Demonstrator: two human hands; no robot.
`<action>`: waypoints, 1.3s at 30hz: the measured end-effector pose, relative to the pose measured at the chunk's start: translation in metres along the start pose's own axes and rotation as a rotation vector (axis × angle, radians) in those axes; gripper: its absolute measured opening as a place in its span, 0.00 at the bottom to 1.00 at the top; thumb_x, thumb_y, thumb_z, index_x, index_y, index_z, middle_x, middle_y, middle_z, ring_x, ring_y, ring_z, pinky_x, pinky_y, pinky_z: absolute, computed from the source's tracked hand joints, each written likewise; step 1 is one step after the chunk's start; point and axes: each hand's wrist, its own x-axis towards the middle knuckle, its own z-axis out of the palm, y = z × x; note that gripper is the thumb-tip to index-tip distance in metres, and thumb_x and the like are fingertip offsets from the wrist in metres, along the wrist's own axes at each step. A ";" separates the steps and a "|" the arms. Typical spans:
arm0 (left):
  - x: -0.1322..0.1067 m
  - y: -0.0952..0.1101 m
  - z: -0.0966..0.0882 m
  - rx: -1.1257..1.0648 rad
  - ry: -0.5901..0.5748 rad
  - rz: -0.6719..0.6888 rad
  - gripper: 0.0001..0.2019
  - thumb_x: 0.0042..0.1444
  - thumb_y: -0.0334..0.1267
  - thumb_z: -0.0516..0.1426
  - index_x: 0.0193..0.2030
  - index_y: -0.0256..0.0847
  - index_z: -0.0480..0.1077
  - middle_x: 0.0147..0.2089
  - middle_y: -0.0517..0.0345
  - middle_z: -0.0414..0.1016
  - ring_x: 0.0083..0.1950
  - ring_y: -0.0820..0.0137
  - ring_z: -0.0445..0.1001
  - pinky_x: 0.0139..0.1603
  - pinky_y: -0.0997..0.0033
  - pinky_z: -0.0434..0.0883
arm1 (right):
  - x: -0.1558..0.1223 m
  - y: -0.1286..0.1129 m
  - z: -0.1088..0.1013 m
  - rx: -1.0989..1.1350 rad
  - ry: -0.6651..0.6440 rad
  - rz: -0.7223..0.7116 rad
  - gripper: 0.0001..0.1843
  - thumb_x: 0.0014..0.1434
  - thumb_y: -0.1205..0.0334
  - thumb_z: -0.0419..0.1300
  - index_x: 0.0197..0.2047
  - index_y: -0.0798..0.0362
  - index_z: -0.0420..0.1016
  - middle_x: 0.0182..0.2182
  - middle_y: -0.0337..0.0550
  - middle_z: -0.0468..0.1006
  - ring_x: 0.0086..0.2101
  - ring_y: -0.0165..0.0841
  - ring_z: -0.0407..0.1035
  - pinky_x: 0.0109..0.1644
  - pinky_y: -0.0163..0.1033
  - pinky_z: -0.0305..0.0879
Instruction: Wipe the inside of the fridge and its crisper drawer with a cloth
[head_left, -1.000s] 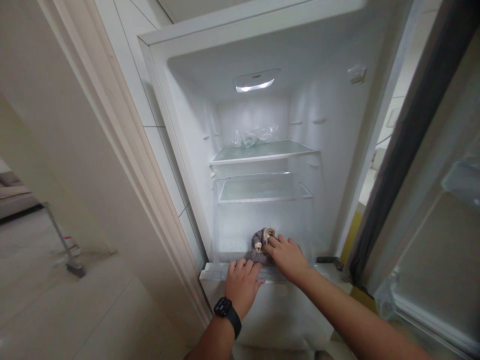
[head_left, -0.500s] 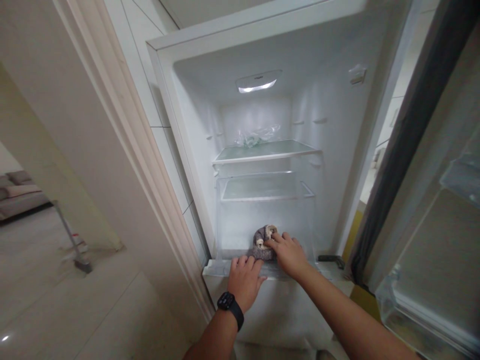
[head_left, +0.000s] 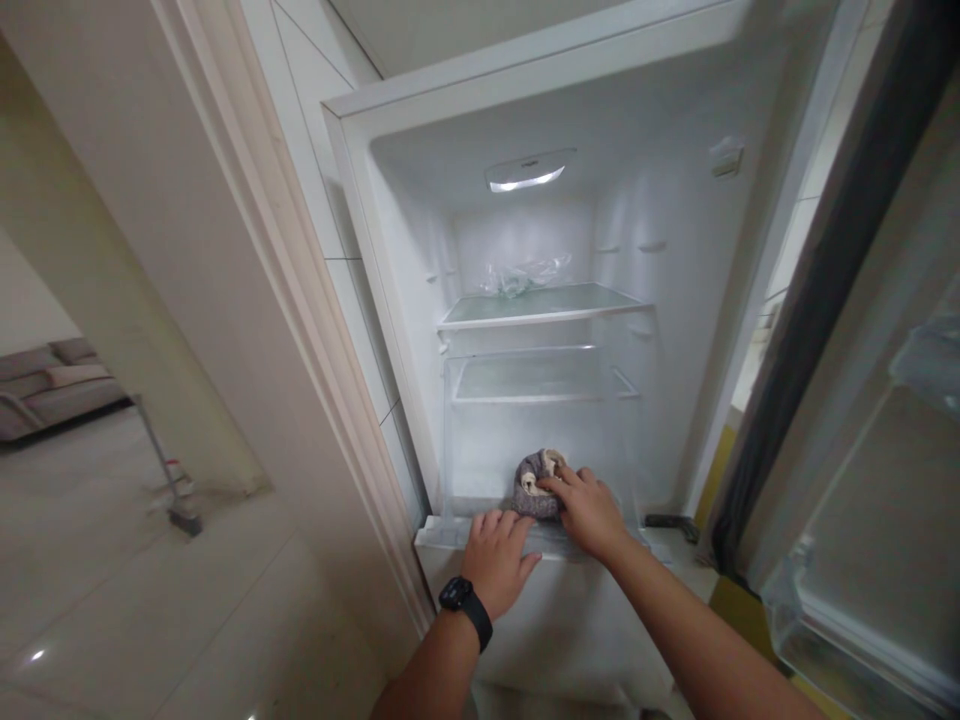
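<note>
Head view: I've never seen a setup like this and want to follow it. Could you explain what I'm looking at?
There is no machine here: a person works bare-handed, and the camera worn on their head looks forward and down into an open fridge. The left hand, with a black watch on its wrist, rests at the fridge's front edge. The right hand has its fingers in the folds of a bunched grey-and-cream cloth; whether it grips or merely presses is hard to tell. Above, a crumpled clear bag lies on the upper shelf.
</note>
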 end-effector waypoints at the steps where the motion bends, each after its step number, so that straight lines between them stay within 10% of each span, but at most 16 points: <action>1: -0.001 0.001 -0.001 -0.040 0.005 -0.014 0.21 0.62 0.50 0.58 0.61 0.55 0.64 0.56 0.61 0.70 0.57 0.60 0.63 0.57 0.53 0.59 | 0.000 0.000 0.000 0.004 0.001 -0.001 0.34 0.53 0.73 0.52 0.59 0.35 0.71 0.58 0.35 0.68 0.49 0.42 0.56 0.47 0.44 0.53; 8: -0.044 -0.015 -0.012 -0.138 0.205 -0.175 0.17 0.65 0.41 0.55 0.60 0.57 0.67 0.60 0.61 0.67 0.61 0.63 0.60 0.64 0.55 0.56 | 0.000 0.000 0.000 0.009 0.007 -0.005 0.34 0.53 0.73 0.50 0.59 0.35 0.71 0.58 0.36 0.68 0.49 0.42 0.57 0.48 0.43 0.53; 12: -0.082 -0.063 -0.003 -0.315 0.455 -0.562 0.20 0.65 0.49 0.50 0.56 0.36 0.65 0.54 0.45 0.65 0.58 0.60 0.61 0.65 0.54 0.57 | 0.000 0.001 -0.001 0.001 0.007 -0.017 0.36 0.51 0.74 0.50 0.59 0.35 0.72 0.58 0.36 0.68 0.49 0.41 0.57 0.48 0.43 0.53; 18: -0.085 -0.079 0.016 -1.106 0.065 -0.877 0.38 0.57 0.71 0.44 0.53 0.33 0.63 0.45 0.47 0.69 0.36 0.69 0.68 0.32 0.69 0.63 | 0.006 0.002 -0.003 0.014 -0.023 -0.010 0.35 0.50 0.74 0.51 0.58 0.36 0.73 0.58 0.36 0.68 0.48 0.40 0.57 0.49 0.42 0.55; 22: -0.060 -0.059 0.019 -1.537 0.147 -0.928 0.37 0.52 0.69 0.57 0.52 0.35 0.61 0.52 0.44 0.72 0.40 0.71 0.73 0.36 0.73 0.66 | 0.019 -0.003 -0.002 0.010 0.015 -0.018 0.36 0.51 0.75 0.51 0.60 0.39 0.73 0.62 0.36 0.65 0.49 0.40 0.58 0.52 0.41 0.56; 27: -0.050 -0.051 0.025 -1.571 0.173 -0.997 0.45 0.40 0.74 0.60 0.51 0.37 0.59 0.54 0.40 0.74 0.39 0.69 0.75 0.34 0.73 0.64 | 0.050 -0.048 -0.007 0.049 0.162 -0.036 0.34 0.55 0.73 0.54 0.64 0.45 0.71 0.63 0.42 0.64 0.47 0.39 0.57 0.58 0.43 0.57; 34: -0.051 -0.055 0.014 -1.534 0.114 -0.952 0.41 0.45 0.70 0.59 0.52 0.35 0.61 0.49 0.41 0.75 0.39 0.68 0.75 0.33 0.73 0.62 | 0.064 -0.154 -0.011 -0.028 -0.124 -0.621 0.19 0.62 0.58 0.59 0.57 0.38 0.71 0.54 0.38 0.70 0.48 0.44 0.60 0.45 0.48 0.62; 39: -0.047 -0.050 0.011 -1.482 0.127 -0.966 0.40 0.46 0.69 0.55 0.52 0.33 0.61 0.52 0.38 0.75 0.40 0.69 0.72 0.33 0.73 0.63 | 0.077 -0.161 -0.012 -0.144 -0.106 -0.645 0.14 0.66 0.59 0.55 0.54 0.40 0.72 0.54 0.38 0.70 0.48 0.46 0.60 0.43 0.51 0.62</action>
